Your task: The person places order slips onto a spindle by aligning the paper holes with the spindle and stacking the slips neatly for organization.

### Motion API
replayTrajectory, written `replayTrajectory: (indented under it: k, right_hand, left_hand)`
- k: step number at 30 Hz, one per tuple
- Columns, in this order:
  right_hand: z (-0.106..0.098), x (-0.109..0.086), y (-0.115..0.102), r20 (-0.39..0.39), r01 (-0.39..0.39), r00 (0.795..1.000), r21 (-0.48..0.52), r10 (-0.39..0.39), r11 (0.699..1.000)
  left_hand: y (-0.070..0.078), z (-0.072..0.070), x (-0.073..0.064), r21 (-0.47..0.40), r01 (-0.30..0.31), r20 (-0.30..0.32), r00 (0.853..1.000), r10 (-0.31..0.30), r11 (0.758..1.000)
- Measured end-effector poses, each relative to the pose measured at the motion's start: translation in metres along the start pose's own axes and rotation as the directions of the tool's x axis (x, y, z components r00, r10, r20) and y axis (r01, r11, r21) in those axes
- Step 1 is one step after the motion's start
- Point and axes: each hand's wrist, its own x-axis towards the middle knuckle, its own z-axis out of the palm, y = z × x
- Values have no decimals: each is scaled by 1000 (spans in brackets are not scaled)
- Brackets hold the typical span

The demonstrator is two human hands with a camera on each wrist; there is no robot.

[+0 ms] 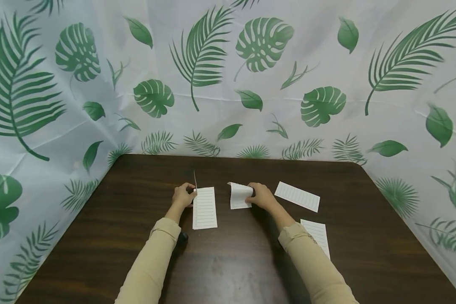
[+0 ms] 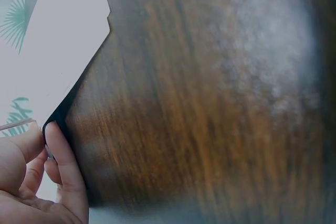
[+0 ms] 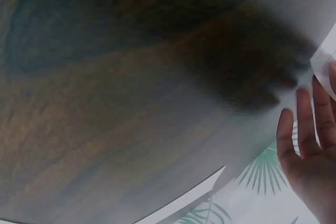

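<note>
Near the middle of the table, my left hand (image 1: 183,196) pinches the upper left edge of a white lined paper slip (image 1: 204,209). In the left wrist view, thumb and forefinger meet at the slip's corner (image 2: 73,30). A thin light-brown strip (image 1: 195,179) rises by these fingertips; its kind cannot be told. Further right, my right hand (image 1: 262,196) pinches a second lined slip (image 1: 240,195), which curls up at its top. In the right wrist view, the other fingers (image 3: 306,121) spread fairly straight, and only a corner of that slip (image 3: 324,64) shows.
Two more lined slips lie on the right: one slanted (image 1: 297,196) beyond the right hand, one (image 1: 317,235) partly hidden by the right sleeve. The dark wooden table (image 1: 228,261) ends at a leaf-patterned curtain (image 1: 228,84).
</note>
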Motion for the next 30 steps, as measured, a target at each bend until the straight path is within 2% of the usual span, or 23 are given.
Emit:
replayTrajectory:
  k: [3,6,9,11,12,16,19,20,22,23,25,27,29,30]
  right_hand:
    - [-3,-3,-3,14,37,999,47,-38,998]
    - [-4,-2,-3,68,65,995,139,-75,988]
    - [2,5,7,116,90,986,218,-117,972]
    - [20,21,39,119,145,976,261,-181,954]
    - [29,29,54,143,146,972,265,-188,953]
    - [71,65,124,180,123,969,242,-169,963]
    - [85,72,143,188,82,974,234,-128,969]
    - [83,70,141,206,41,974,235,-91,971]
    - [79,64,139,187,29,979,272,-82,962]
    - [70,56,125,193,-27,981,268,-26,963]
    - [46,39,90,210,-173,970,220,126,960]
    - [26,22,58,176,-252,960,221,215,942]
    - [4,4,21,167,-379,921,191,351,905]
    - [-1,-2,13,148,-381,922,201,357,902]
  left_hand:
    - [-1,1,-1,-1,-10,10,1000,10,1000]
    - [-2,0,-2,5,-10,-2,1000,10,1000]
    - [-3,-1,-3,12,-13,-15,1000,13,1000]
    - [-2,-2,-4,14,-17,-13,1000,18,1000]
    - [-2,-2,-4,16,-21,-11,1000,22,1000]
    - [0,-1,-3,10,-29,-3,1000,29,1000]
    - [-1,0,-2,11,-23,-3,1000,23,1000]
    - [-1,0,-2,11,-21,-3,1000,21,1000]
    - [-2,0,-1,12,-20,-3,1000,20,1000]
    - [-2,0,-1,12,-20,-4,1000,20,1000]
    - [-2,0,0,9,-20,-4,1000,20,1000]
    - [-2,1,1,5,-15,-2,1000,15,1000]
    - [-3,1,3,2,-12,3,1000,12,1000]
    - [-3,1,3,2,-11,6,1000,11,1000]
